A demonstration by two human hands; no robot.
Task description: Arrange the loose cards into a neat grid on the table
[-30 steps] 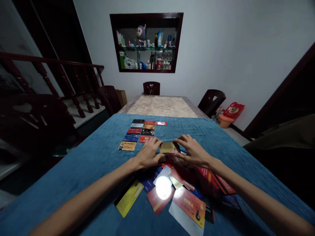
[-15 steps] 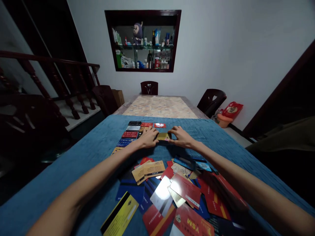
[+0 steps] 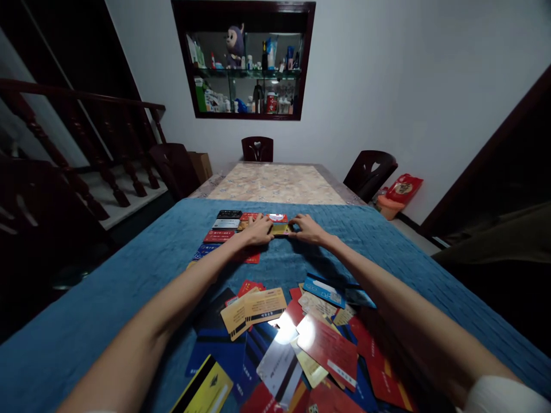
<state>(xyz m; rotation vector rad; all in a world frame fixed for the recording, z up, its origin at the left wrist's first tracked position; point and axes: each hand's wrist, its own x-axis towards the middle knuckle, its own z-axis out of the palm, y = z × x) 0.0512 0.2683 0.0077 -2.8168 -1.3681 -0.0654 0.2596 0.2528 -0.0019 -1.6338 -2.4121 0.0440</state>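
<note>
- both hands have carried the gold card (image 3: 281,229) fwd from the loose pile (image 3: 297,338) to the far rows of cards (image 3: 226,228)
- left hand (image 3: 257,230) & right hand (image 3: 306,229) pinch its ends, card low on blue cloth (image 3: 129,275), just below red card (image 3: 278,217)
- looks like it's being set into the grid

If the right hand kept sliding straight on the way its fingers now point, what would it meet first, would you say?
The right hand points left across the blue cloth, fingertips on the gold card. Past that card it would probably meet the left hand, which holds the card's other end, though depth is hard to judge.
</note>
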